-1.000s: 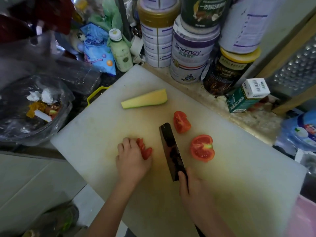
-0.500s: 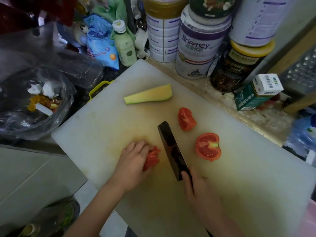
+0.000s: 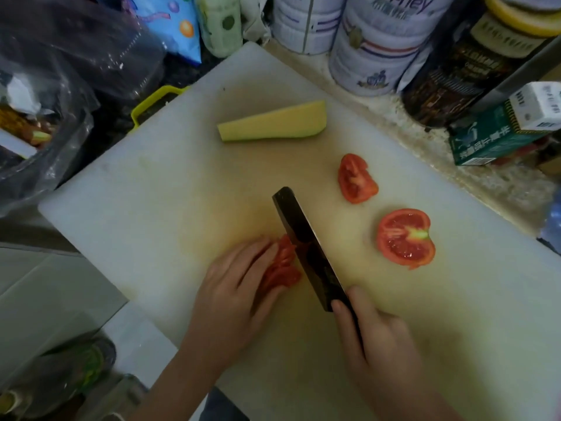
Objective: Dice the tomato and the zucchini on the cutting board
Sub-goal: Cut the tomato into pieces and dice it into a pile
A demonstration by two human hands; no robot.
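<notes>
White board (image 3: 151,183) on speckled counter (image 3: 501,183), yellowish stain at centre.
Left hand (image 3: 233,296) near front edge, fingers and thumb clasped round tomato slices (image 3: 282,268).
Right hand (image 3: 373,338) wrapped round handle of dark knife (image 3: 306,247); blade just beside slices.
Zucchini (image 3: 273,123) wedge at far side, uncut. Likely firm, steady on flat face.
Tomato half (image 3: 405,237) right of blade, cut side up; quarter (image 3: 356,179) beyond it.
Tomato likely soft, wet, slippery: hold by skin, fingertips tucked back.
</notes>
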